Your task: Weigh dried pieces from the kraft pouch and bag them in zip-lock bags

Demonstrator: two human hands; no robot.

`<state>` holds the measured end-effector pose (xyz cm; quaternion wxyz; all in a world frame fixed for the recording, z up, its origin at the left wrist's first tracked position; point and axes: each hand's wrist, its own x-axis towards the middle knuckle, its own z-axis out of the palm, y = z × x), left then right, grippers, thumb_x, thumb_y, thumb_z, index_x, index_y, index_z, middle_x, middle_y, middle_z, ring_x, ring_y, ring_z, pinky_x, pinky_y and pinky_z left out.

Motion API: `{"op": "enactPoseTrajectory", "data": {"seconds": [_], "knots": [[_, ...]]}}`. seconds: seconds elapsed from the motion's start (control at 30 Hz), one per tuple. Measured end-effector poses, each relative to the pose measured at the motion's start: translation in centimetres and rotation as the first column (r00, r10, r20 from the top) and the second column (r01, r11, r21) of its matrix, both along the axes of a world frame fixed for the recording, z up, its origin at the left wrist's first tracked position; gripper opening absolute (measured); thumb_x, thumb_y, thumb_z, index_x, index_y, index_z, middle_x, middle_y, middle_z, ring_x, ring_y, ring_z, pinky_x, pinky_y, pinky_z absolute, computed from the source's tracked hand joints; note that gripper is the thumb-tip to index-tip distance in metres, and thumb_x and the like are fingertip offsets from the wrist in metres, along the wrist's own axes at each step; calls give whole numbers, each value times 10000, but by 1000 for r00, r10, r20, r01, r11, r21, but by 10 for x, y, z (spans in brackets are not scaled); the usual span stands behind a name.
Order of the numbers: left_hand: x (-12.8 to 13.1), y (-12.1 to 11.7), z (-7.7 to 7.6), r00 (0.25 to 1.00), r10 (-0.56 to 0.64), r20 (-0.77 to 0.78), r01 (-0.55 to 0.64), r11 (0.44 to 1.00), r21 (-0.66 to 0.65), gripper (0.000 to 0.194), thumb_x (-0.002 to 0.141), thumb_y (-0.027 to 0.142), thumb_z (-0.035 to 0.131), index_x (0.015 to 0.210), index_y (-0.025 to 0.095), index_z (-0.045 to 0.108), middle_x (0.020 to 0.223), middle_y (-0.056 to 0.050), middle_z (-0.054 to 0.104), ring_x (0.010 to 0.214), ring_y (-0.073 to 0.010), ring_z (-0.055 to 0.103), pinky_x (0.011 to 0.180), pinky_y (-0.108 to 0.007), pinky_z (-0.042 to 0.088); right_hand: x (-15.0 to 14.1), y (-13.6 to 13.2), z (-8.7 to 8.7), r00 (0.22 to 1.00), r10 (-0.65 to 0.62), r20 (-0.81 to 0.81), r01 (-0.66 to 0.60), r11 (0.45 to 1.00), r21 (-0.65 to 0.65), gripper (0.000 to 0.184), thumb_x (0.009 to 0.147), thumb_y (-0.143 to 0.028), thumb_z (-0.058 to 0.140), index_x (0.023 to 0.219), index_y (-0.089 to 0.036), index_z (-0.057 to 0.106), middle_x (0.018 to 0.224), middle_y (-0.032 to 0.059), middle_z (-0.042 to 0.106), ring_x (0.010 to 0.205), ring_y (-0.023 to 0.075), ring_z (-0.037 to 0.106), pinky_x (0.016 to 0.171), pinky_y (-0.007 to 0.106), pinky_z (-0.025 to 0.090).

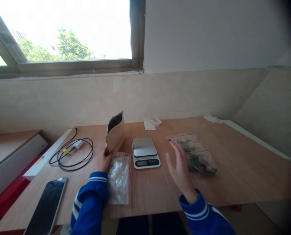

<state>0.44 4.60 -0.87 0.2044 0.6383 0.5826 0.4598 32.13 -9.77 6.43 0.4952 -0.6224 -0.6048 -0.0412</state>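
My left hand (103, 161) grips the lower left side of a brown kraft paper bag (116, 135), its fingers partly hidden by it. The bag stands upright with its mouth open, showing a dark inside. Just below it lies a stack of clear zip-lock bags (119, 179). My right hand (178, 166) is held over the table with fingers apart and nothing in it. It is between a digital kitchen scale (145, 152) and several filled zip-lock bags (200, 163), whose dark contents I cannot make out. Nothing rests on the scale's metal plate.
A coiled black cable (72, 168) with a white adapter (78, 144) lies at the left. Nearer is a smartphone (46, 205). White paper (149, 125) and a crumpled tissue (156, 122) are at the back edge; another tissue (212, 119) lies further right. A wall and window (62, 32) stand behind.
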Motion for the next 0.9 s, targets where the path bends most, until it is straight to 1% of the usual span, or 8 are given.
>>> {"op": "enactPoseTrajectory", "data": {"seconds": [0.07, 0.13, 0.3, 0.43, 0.57, 0.73, 0.83, 0.9], "knots": [[-2, -1, -3, 998, -61, 31, 62, 997, -39, 393, 717, 327, 593, 1051, 121, 615, 1029, -119, 678, 965, -277, 622, 882, -422, 474, -35, 3, 22, 973, 227, 27, -227, 974, -12, 446, 928, -281, 367, 1369, -217, 337, 1428, 108, 354, 1348, 227, 291, 1081, 470, 311], [-4, -3, -5, 995, -85, 44, 88, 994, -58, 373, 694, 316, 594, 1010, 120, 632, 1004, -115, 696, 943, -271, 632, 876, -417, 481, -66, 9, 34, 933, 352, 78, -351, 936, -24, 458, 934, -276, 359, 1384, -209, 303, 1449, 107, 322, 1366, 222, 257, 1091, 465, 311], [-5, -13, 0, 993, -110, 51, 114, 990, -79, 348, 665, 319, 588, 953, 138, 661, 1004, -99, 710, 932, -275, 642, 855, -422, 501, -110, 18, 29, 854, 447, 267, -442, 893, -80, 461, 939, -306, 368, 1370, -146, 335, 1399, 124, 398, 1374, 255, 230, 1108, 496, 283], [0, -22, 12, 994, -90, 69, 95, 992, -80, 425, 651, 276, 597, 1054, 153, 651, 1017, -72, 713, 999, -280, 627, 896, -409, 489, -113, 14, 23, 878, 370, 302, -388, 922, -3, 423, 927, -286, 395, 1317, -122, 394, 1343, 133, 450, 1347, 252, 277, 1102, 479, 293], [4, -27, 20, 990, -106, 94, 111, 992, -52, 432, 670, 240, 594, 1093, 167, 646, 1041, -63, 707, 1069, -295, 596, 943, -432, 462, -105, 11, 37, 884, 349, 312, -376, 926, 31, 400, 924, -237, 380, 1312, -144, 400, 1340, 111, 460, 1330, 239, 304, 1096, 459, 294], [2, -24, 16, 970, -208, 129, 212, 977, -21, 417, 687, 232, 596, 1096, 167, 641, 1087, -78, 690, 1072, -291, 594, 957, -466, 448, -99, 5, 59, 817, 480, 320, -417, 874, -249, 230, 880, -153, 379, 877, -169, 608, 840, 84, 652, 901, 223, 602, 879, 393, 460], [-1, -20, 10, 957, -251, 143, 254, 967, 0, 419, 699, 235, 595, 1110, 164, 629, 1106, -86, 681, 1069, -271, 600, 964, -456, 443, -100, 9, 55, 789, 552, 269, -418, 804, -423, 212, 852, -142, 423, 856, -147, 635, 859, 115, 676, 825, 229, 627, 769, 351, 486], [-2, -19, 8, 955, -265, 133, 265, 964, 19, 424, 707, 236, 597, 1124, 165, 621, 1134, -90, 668, 1081, -263, 595, 970, -450, 438, -104, 19, 48, 783, 601, 160, -508, 767, -393, 220, 839, -131, 458, 941, -148, 652, 967, 112, 682, 895, 235, 627, 806, 348, 481]]}}
